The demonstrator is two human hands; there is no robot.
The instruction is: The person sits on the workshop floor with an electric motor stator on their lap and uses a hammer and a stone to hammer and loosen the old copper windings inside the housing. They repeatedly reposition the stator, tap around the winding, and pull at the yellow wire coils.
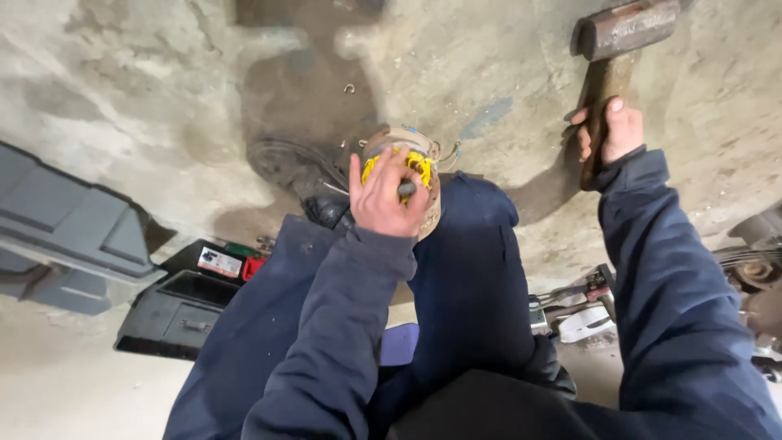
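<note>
Above right hand (pixel 612 130), upright hammer (pixel 617 61)

Your left hand (pixel 383 200) reaches forward toward twelve o'clock, arm bent, its grip curled closed with thumb raised. Your right hand (pixel 609 130) is lifted at two o'clock, arm extended in a dark blue sleeve, its grip clenched tight.

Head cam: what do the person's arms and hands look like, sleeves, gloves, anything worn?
Both arms wear long dark navy sleeves of a heavy work fabric, creased, with plain cuffs at the wrists. The left hand and right hand are bare: no gloves. No rings, watch or markings show on either.
</note>
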